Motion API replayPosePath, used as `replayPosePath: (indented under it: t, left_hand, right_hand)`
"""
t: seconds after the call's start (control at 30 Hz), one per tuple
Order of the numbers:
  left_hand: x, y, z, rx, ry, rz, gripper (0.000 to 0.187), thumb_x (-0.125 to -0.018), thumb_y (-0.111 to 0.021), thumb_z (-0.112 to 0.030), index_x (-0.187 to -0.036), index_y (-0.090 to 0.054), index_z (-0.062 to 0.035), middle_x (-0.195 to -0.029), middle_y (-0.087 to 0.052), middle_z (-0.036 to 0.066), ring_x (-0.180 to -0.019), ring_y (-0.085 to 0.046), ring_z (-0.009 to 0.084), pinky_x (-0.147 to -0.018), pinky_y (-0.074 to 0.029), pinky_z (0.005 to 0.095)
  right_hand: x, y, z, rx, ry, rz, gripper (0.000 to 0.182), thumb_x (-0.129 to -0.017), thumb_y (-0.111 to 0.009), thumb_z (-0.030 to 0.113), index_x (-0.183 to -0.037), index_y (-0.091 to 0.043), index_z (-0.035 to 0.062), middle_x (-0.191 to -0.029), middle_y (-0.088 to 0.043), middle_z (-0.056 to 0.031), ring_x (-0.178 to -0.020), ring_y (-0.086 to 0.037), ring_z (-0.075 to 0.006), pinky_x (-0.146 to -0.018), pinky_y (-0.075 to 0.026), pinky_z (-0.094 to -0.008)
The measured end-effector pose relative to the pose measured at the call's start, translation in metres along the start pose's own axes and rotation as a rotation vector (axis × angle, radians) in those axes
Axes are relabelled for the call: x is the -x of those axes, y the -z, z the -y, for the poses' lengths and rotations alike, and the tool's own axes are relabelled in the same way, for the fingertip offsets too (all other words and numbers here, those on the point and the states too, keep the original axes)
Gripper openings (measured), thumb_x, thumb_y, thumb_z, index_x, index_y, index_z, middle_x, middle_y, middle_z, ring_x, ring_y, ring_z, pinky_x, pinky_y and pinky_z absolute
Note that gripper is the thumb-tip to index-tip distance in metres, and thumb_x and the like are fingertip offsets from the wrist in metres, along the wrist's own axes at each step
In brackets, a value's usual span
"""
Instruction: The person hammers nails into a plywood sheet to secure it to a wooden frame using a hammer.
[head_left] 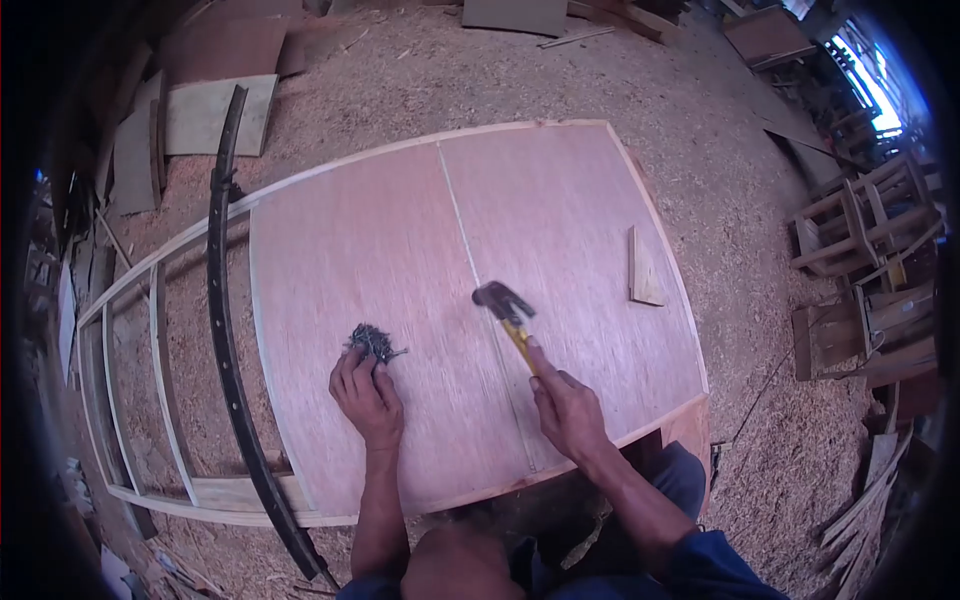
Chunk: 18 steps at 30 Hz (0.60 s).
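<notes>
A claw hammer with a dark head and yellow handle is gripped in my right hand. Its head overlaps the pale seam line on the plywood panel. My left hand rests low over the panel, its curled fingers at the near side of a small heap of nails. The fingertips are partly hidden among the nails. Under the panel is a light wooden frame, whose left end shows bare slats.
A long dark metal bar clamp crosses the frame left of the panel. A wedge-shaped wood offcut lies on the panel's right side. Wood shavings cover the floor. Wooden stools stand at the right, boards lie at the upper left.
</notes>
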<state>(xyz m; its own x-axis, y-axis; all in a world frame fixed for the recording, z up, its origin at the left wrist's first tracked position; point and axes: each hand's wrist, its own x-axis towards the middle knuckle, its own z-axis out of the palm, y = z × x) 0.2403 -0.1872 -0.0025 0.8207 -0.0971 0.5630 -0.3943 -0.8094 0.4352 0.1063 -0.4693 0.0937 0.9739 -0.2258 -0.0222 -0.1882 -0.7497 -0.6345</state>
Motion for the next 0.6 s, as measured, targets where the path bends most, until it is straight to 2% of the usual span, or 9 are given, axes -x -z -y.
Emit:
replayPosePath:
  t: [0.07, 0.13, 0.17, 0.27, 0.37, 0.47, 0.6]
  left_hand:
    - [0.012, 0.010, -0.003, 0.035, 0.048, -0.008, 0.023, -0.101, -0.073, -0.011, -0.122, -0.070, -0.0008, -0.138, -0.070, 0.020, -0.131, -0.061, 0.0427, -0.116, -0.043, 0.0557]
    - [0.002, 0.009, -0.010, 0.097, 0.123, -0.053, 0.021, -0.101, -0.073, -0.009, -0.120, -0.071, -0.0008, -0.134, -0.071, 0.021, -0.130, -0.062, 0.0424, -0.115, -0.043, 0.0553]
    - [0.005, 0.008, -0.004, 0.066, 0.065, -0.048, 0.021, -0.100, -0.074, -0.010, -0.119, -0.071, 0.0000, -0.133, -0.070, 0.022, -0.128, -0.062, 0.0423, -0.113, -0.045, 0.0551]
    - [0.007, 0.008, 0.004, 0.099, 0.076, -0.036, 0.017, -0.101, -0.075, -0.008, -0.117, -0.074, -0.0021, -0.136, -0.069, 0.020, -0.130, -0.063, 0.0397, -0.111, -0.049, 0.0513]
    - [0.007, 0.013, 0.000, 0.358, 0.242, -0.068, 0.016, -0.104, -0.072, -0.004, -0.120, -0.076, -0.0012, -0.135, -0.070, 0.017, -0.130, -0.063, 0.0345, -0.107, -0.053, 0.0443]
    - [-0.003, 0.022, 0.000, 0.513, 0.345, -0.126, 0.019, -0.108, -0.068, -0.002, -0.124, -0.077, 0.0009, -0.128, -0.073, 0.015, -0.121, -0.067, 0.0271, -0.101, -0.056, 0.0378]
    - [-0.023, 0.055, -0.007, 0.521, 0.478, -0.106, 0.025, -0.111, -0.064, -0.003, -0.133, -0.073, 0.0011, -0.116, -0.074, 0.013, -0.109, -0.069, 0.0211, -0.099, -0.055, 0.0346]
  right_hand:
    - [0.016, -0.001, 0.004, -0.095, 0.089, -0.127, 0.071, -0.108, -0.066, 0.010, -0.174, -0.044, 0.0259, -0.090, -0.071, -0.0239, -0.075, -0.071, -0.0457, -0.071, -0.057, -0.0555]
    - [0.016, -0.001, -0.001, 0.048, 0.001, 0.001, 0.071, -0.108, -0.066, 0.010, -0.174, -0.045, 0.0250, -0.091, -0.072, -0.0243, -0.078, -0.072, -0.0463, -0.073, -0.057, -0.0560]
    - [0.015, -0.003, -0.002, 0.109, -0.031, 0.065, 0.070, -0.108, -0.066, 0.009, -0.174, -0.045, 0.0245, -0.092, -0.072, -0.0245, -0.079, -0.073, -0.0466, -0.073, -0.057, -0.0562]
    - [0.016, -0.008, -0.019, 0.080, -0.037, 0.030, 0.079, -0.105, -0.067, 0.010, -0.176, -0.040, 0.0291, -0.091, -0.072, -0.0206, -0.077, -0.073, -0.0456, -0.075, -0.060, -0.0583]
    - [0.051, -0.003, -0.029, 0.003, -0.110, 0.007, 0.074, -0.107, -0.065, 0.009, -0.175, -0.042, 0.0248, -0.093, -0.073, -0.0245, -0.083, -0.075, -0.0467, -0.077, -0.059, -0.0575]
    - [0.080, 0.000, -0.039, -0.081, -0.159, -0.037, 0.067, -0.109, -0.064, 0.009, -0.173, -0.047, 0.0180, -0.093, -0.072, -0.0266, -0.084, -0.075, -0.0461, -0.078, -0.058, -0.0541]
    - [0.099, 0.023, -0.029, -0.148, -0.237, 0.004, 0.063, -0.109, -0.065, 0.008, -0.170, -0.051, 0.0146, -0.092, -0.071, -0.0256, -0.082, -0.074, -0.0440, -0.077, -0.058, -0.0506]
